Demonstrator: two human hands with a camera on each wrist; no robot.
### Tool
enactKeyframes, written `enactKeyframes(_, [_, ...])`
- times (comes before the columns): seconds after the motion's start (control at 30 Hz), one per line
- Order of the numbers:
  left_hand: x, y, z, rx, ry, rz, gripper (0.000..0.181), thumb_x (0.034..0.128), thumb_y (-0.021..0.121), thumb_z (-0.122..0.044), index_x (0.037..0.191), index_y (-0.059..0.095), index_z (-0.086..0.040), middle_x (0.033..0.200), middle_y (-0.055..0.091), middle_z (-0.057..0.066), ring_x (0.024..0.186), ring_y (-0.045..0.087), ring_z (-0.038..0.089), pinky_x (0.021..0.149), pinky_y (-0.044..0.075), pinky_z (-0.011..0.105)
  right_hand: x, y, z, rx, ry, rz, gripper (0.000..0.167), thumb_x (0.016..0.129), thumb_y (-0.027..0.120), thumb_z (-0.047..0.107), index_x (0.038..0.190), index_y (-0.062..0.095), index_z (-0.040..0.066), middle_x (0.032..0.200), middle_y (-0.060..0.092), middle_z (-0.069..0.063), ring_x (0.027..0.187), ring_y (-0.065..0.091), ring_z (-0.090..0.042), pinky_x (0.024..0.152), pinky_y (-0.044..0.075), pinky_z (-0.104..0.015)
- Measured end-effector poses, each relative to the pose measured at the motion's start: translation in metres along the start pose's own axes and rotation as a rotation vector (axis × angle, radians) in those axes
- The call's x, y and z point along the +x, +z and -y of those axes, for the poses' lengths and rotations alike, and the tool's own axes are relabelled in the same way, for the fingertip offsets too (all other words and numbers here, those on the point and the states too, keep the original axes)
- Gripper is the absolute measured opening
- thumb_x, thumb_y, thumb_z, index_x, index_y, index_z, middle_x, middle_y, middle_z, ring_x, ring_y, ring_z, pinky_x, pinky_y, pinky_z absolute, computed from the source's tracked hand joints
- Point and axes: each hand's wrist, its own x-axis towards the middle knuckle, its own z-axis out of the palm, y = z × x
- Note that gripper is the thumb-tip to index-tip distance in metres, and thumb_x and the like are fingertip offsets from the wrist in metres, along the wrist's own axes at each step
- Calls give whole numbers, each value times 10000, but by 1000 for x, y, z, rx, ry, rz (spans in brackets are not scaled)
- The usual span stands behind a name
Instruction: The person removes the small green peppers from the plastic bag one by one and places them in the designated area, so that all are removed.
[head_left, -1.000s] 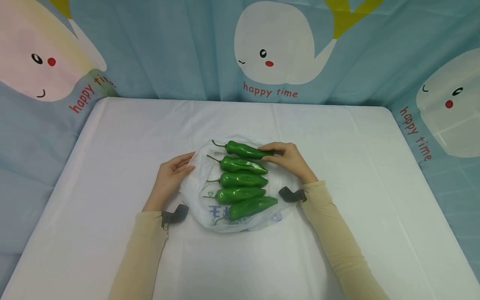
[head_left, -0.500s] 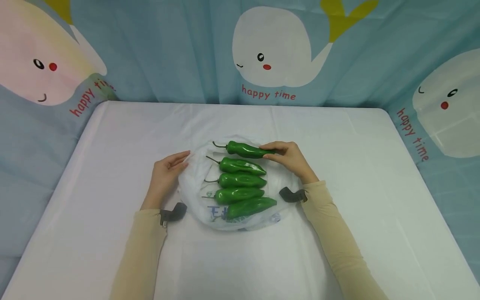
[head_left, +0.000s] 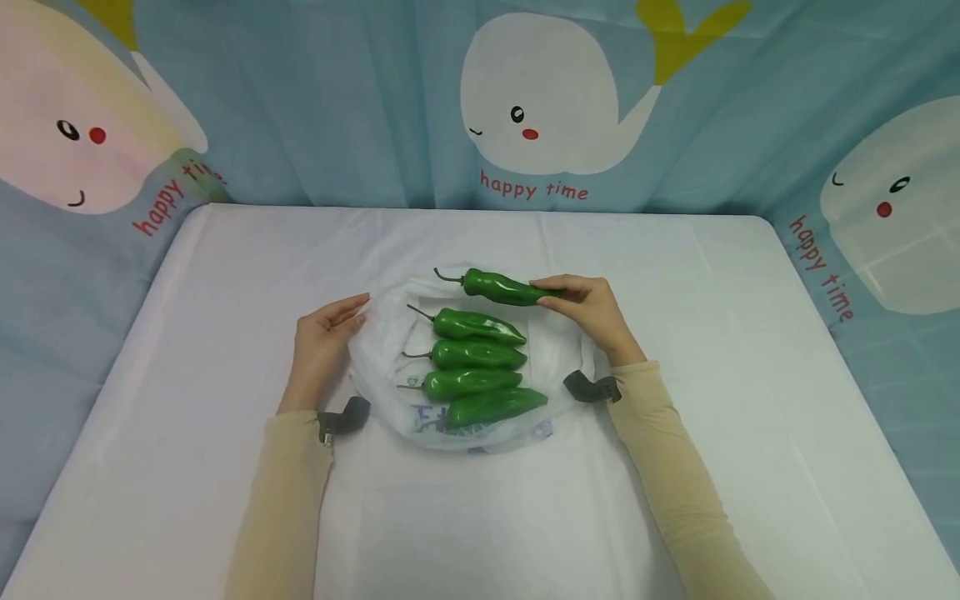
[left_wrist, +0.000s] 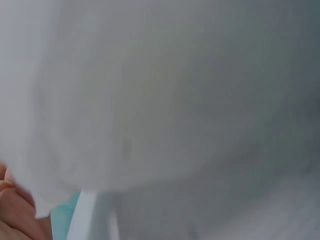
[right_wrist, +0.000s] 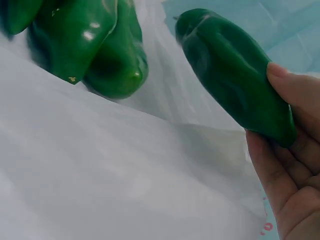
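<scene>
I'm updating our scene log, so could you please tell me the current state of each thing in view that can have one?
Plastic bag: open, mouth upward
Held pepper: pinched near its tip, apart from the others
Other four peppers: lying in a row within the bag's rim
Left hand: pinching the bag's edge
Right hand: gripping the held pepper
Sleeves: down to the wrists
Tablecloth: spread out
Curtain: hanging in folds

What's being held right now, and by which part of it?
The right grip holds a pepper by its tapered end; the left grip pinches the bag by its edge.
</scene>
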Motion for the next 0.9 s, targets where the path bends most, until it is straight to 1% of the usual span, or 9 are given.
enactKeyframes(0.17, [0,1,1,-30,-26,-6,317,924,622,-149,1225,634,-50,1236,612,106,1127,573,186,931,441,243,-1,-5,-4,46,-11,-55,268,842,675,-29,1099,651,-102,1080,683,-106,929,639,-123,814,510,-255])
enactKeyframes(0.23, [-1,2,1,-39,-38,-2,322,925,622,-156,1229,631,-51,1244,608,101,1140,565,195,941,439,254,0,-8,-10,73,-11,-78,271,843,671,-33,1104,650,-100,1072,687,-86,930,636,-133,815,510,-253])
enactKeyframes(0.4, [-5,4,1,-51,-59,18,342,930,617,-185,1250,618,-64,1236,613,100,1140,563,191,925,444,232,3,-13,-26,98,-16,-147,275,844,694,35,1111,680,-29,1081,685,-44,939,635,-148,816,509,-246])
enactKeyframes(0.57, [-8,5,0,-70,-62,38,364,933,614,-215,1269,604,-76,1231,613,118,1131,572,193,904,455,214,4,-16,-29,101,-11,-230,276,837,716,83,1098,695,-3,1082,687,-45,957,643,-146,810,515,-256])
enactKeyframes(0.63, [-8,4,1,-85,-54,42,373,932,616,-227,1275,600,-80,1230,614,121,1121,576,159,900,449,195,4,-18,-31,105,-2,-269,269,835,716,77,1091,697,-4,1082,689,-56,959,642,-140,818,512,-256])
enactKeyframes(0.73, [-8,4,2,-141,-33,46,387,926,626,-208,1281,588,-59,1235,609,125,1091,585,92,892,437,158,4,-21,-33,98,10,-324,253,839,706,55,1083,697,-14,1079,690,-69,954,639,-120,832,501,-235])
enactKeyframes(0.8, [-8,4,2,-186,-15,54,397,920,634,-188,1284,579,-41,1238,608,118,1085,581,57,894,428,142,4,-24,-34,114,24,-360,250,837,702,24,1078,690,-39,1064,693,-82,947,639,-115,836,497,-225])
enactKeyframes(0.9, [-8,4,1,-242,13,67,410,913,643,-165,1287,567,-15,1234,614,96,1097,571,43,898,423,133,3,-27,-37,110,43,-406,259,834,702,12,1080,679,-67,1025,703,-63,923,639,-111,827,496,-214])
